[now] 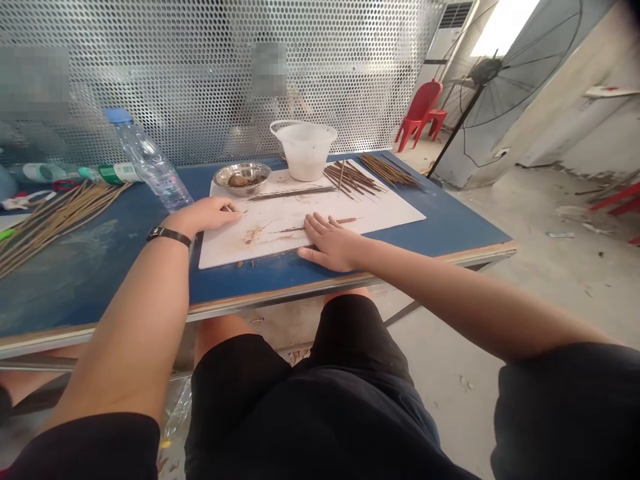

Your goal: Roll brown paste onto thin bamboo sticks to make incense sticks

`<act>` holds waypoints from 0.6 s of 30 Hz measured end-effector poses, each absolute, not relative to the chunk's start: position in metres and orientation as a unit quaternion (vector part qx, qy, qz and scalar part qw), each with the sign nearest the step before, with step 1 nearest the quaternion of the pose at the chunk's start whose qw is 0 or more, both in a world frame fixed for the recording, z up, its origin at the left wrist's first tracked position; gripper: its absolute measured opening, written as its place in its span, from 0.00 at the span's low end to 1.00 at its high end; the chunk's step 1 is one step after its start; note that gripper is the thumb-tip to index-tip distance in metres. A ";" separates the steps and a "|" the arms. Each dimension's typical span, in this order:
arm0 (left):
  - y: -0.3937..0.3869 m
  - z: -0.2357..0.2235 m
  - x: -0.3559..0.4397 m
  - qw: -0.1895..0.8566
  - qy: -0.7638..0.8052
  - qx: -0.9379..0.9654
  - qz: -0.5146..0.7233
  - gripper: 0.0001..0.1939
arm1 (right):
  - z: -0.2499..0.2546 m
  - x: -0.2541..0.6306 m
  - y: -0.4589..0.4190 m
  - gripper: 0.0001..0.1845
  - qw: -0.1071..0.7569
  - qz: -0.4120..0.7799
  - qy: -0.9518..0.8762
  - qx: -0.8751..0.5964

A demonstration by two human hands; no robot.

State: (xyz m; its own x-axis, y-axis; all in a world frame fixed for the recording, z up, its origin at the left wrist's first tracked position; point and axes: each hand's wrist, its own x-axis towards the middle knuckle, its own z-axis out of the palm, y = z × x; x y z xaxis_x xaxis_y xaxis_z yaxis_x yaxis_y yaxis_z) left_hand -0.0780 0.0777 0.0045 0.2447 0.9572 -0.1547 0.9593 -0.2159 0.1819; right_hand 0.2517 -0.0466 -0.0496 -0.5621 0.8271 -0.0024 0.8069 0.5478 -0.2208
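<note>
My right hand [333,243] lies flat, fingers stretched, on a thin stick [287,230] on the white board [220,250]. A brown coated end [349,220] of it shows beyond the fingers. Near the board's left edge rests my left hand [213,213], its fingers curled in; whatever they hold, if anything, is hidden. Brown smears and crumbs [254,235] mark the board between the hands. Behind them are a metal bowl [243,179] with brown lumps, a row of thin dark sticks [295,193] and a white plastic bucket [307,153].
Coated sticks [353,179] fan out right of the bucket, with another bundle [390,170] beyond. A water bottle [153,163] leans beside my left hand. Long tan sticks [70,213] lie at the left of the blue table [150,280]. A perforated metal panel [200,80] stands behind.
</note>
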 end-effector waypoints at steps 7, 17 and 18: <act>0.089 -0.003 -0.085 0.111 0.612 0.783 0.009 0.34 | -0.044 0.251 -0.063 0.64 0.026 0.104 -0.865 -0.490; 0.077 0.005 -0.080 0.128 0.628 0.768 -0.014 0.34 | -0.043 0.242 0.011 0.62 0.017 0.083 -0.839 -0.537; 0.077 0.004 -0.080 0.126 0.624 0.771 -0.009 0.34 | -0.044 0.243 0.007 0.63 0.022 0.081 -0.842 -0.533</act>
